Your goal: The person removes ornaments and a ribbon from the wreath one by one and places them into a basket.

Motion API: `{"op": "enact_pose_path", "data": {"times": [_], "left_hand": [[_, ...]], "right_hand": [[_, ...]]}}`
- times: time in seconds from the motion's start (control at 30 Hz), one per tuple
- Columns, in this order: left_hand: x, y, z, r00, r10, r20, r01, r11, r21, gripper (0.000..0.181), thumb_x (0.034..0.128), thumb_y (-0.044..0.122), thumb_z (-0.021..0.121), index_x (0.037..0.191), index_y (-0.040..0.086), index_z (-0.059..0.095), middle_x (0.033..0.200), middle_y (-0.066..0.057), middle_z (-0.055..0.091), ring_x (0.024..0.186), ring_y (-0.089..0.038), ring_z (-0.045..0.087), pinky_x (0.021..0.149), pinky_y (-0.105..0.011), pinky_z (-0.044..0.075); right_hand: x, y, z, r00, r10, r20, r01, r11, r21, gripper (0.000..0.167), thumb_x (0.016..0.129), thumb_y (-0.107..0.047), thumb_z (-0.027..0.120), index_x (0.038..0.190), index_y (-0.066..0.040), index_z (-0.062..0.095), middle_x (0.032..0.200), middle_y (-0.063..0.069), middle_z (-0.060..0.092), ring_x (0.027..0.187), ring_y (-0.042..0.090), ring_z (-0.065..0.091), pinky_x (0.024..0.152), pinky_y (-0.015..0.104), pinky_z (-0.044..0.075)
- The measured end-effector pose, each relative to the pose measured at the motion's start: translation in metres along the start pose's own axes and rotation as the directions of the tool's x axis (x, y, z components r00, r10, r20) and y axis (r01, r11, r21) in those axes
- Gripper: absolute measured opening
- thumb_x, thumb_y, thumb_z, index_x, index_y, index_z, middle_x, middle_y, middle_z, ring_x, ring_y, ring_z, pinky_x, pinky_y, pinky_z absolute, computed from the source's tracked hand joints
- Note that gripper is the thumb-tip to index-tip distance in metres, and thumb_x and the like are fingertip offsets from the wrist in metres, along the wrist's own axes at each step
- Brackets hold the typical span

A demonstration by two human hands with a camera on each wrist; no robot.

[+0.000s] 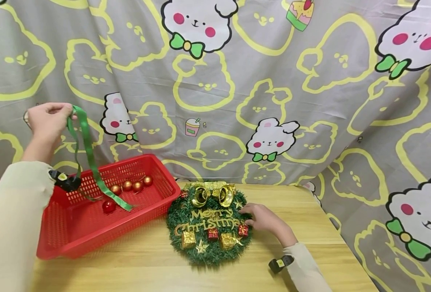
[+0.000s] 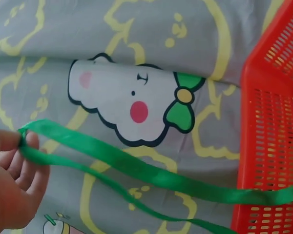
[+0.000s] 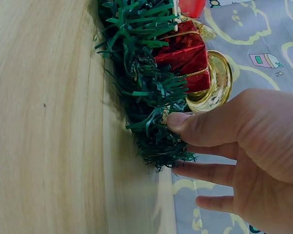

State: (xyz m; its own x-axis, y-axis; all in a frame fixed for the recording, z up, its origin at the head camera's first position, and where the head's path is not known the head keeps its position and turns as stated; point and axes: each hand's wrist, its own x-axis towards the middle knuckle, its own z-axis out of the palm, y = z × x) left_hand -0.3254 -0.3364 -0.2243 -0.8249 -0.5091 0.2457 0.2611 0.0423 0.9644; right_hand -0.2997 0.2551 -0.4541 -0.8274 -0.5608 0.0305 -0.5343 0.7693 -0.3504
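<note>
Up at the left, my left hand [image 1: 51,119] pinches a green ribbon [image 1: 87,140] between thumb and fingers. Two strands of the ribbon hang down, the longer one reaching into the red basket [image 1: 102,239]. On the table lies a round green Christmas wreath [image 1: 209,251] with gold "Merry Christmas" lettering, gold bells [image 1: 226,196], small red and gold gift boxes and stars. At its right edge my right hand [image 1: 264,221] grips the tinsel, the thumb [image 3: 185,122] on the near side in the right wrist view. Part of the index finger is hidden behind that thumb.
Inside the basket lie several copper-coloured balls [image 1: 127,185] and a shiny red ball [image 1: 109,206]. The basket stands left of the wreath on the wooden table [image 1: 288,202]. A patterned grey curtain [image 1: 215,121] hangs behind the table.
</note>
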Motion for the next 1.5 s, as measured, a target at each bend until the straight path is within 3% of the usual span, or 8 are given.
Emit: {"op": "enact_pose_path", "data": {"times": [0.2, 0.33, 0.53, 0.73, 0.83, 0.97, 1.23, 1.5], "left_hand": [[-0.007, -0.007, 0.013, 0.972, 0.084, 0.222, -0.145, 0.95, 0.277, 0.035, 0.0988, 0.021, 0.064, 0.07, 0.041, 0.068, 0.061, 0.026, 0.067, 0.057, 0.008, 0.065, 0.059, -0.009, 0.05], [-0.014, -0.01, 0.023, 0.934, 0.1, 0.342, -0.245, 0.876, 0.415, 0.02, 0.1005, 0.03, 0.062, 0.084, 0.035, 0.072, 0.063, 0.031, 0.065, 0.064, 0.012, 0.063, 0.061, -0.011, 0.047], [-0.026, -0.007, 0.041, 0.867, 0.076, 0.492, -0.378, 0.743, 0.552, 0.047, 0.0991, 0.042, 0.063, 0.119, 0.0, 0.072, 0.078, 0.026, 0.069, 0.076, 0.011, 0.057, 0.066, -0.019, 0.046], [-0.039, -0.002, 0.062, 0.787, 0.038, 0.616, -0.469, 0.684, 0.559, 0.042, 0.0991, 0.036, 0.065, 0.116, -0.001, 0.073, 0.101, -0.004, 0.078, 0.079, 0.01, 0.06, 0.07, -0.021, 0.05], [-0.044, -0.002, 0.069, 0.74, 0.019, 0.672, -0.516, 0.656, 0.55, 0.033, 0.0989, 0.03, 0.067, 0.111, 0.001, 0.075, 0.098, -0.006, 0.078, 0.077, 0.003, 0.061, 0.068, -0.023, 0.05], [-0.049, -0.006, 0.075, 0.686, -0.023, 0.727, -0.532, 0.666, 0.523, 0.024, 0.0988, 0.022, 0.067, 0.107, 0.001, 0.075, 0.084, 0.001, 0.075, 0.072, -0.01, 0.059, 0.065, -0.026, 0.049], [-0.045, -0.026, 0.076, 0.613, -0.145, 0.777, -0.524, 0.661, 0.537, 0.024, 0.1001, 0.02, 0.065, 0.11, 0.0, 0.074, 0.09, -0.001, 0.075, 0.07, -0.009, 0.057, 0.066, -0.029, 0.049], [-0.05, -0.043, 0.072, 0.584, -0.223, 0.78, -0.474, 0.687, 0.551, 0.021, 0.0984, 0.016, 0.067, 0.107, -0.001, 0.075, 0.107, -0.011, 0.074, 0.08, -0.011, 0.058, 0.07, -0.028, 0.05]], "right_hand": [[-0.001, 0.0, 0.0, 1.0, -0.011, -0.005, 0.011, 1.0, -0.005, 0.038, 0.091, -0.005, 0.073, 0.129, -0.004, 0.069, 0.138, 0.022, 0.062, 0.064, 0.007, 0.055, 0.094, 0.047, 0.054], [-0.002, 0.0, 0.0, 1.0, -0.008, -0.008, 0.008, 1.0, -0.002, 0.038, 0.091, -0.005, 0.073, 0.129, -0.004, 0.069, 0.138, 0.022, 0.061, 0.082, 0.015, 0.066, 0.097, 0.049, 0.053], [-0.001, 0.0, 0.0, 1.0, -0.016, -0.003, 0.016, 1.0, -0.008, 0.038, 0.091, -0.005, 0.073, 0.129, -0.003, 0.069, 0.138, 0.024, 0.061, 0.077, 0.01, 0.063, 0.097, 0.05, 0.053], [-0.002, -0.001, -0.001, 1.0, -0.002, -0.013, 0.002, 1.0, -0.011, 0.038, 0.091, -0.005, 0.073, 0.129, -0.004, 0.069, 0.138, 0.022, 0.062, 0.094, 0.024, 0.07, 0.094, 0.047, 0.054], [-0.001, -0.001, -0.001, 1.0, 0.002, -0.01, -0.003, 1.0, -0.006, 0.038, 0.091, -0.005, 0.073, 0.129, -0.004, 0.069, 0.138, 0.022, 0.062, 0.087, 0.022, 0.069, 0.091, 0.044, 0.053], [-0.001, -0.001, -0.001, 1.0, 0.003, 0.001, -0.003, 1.0, -0.005, 0.038, 0.092, -0.006, 0.073, 0.129, -0.005, 0.069, 0.138, 0.022, 0.061, 0.071, 0.012, 0.062, 0.088, 0.043, 0.053], [-0.001, -0.002, -0.001, 1.0, 0.007, -0.003, -0.007, 1.0, 0.002, 0.037, 0.092, -0.006, 0.073, 0.129, -0.004, 0.069, 0.139, 0.023, 0.061, 0.111, 0.033, 0.068, 0.099, 0.051, 0.052], [-0.002, -0.002, -0.002, 1.0, -0.025, -0.004, 0.025, 1.0, -0.006, 0.038, 0.09, -0.001, 0.073, 0.128, -0.001, 0.069, 0.135, 0.023, 0.063, 0.095, 0.025, 0.069, 0.098, 0.05, 0.053]]}}
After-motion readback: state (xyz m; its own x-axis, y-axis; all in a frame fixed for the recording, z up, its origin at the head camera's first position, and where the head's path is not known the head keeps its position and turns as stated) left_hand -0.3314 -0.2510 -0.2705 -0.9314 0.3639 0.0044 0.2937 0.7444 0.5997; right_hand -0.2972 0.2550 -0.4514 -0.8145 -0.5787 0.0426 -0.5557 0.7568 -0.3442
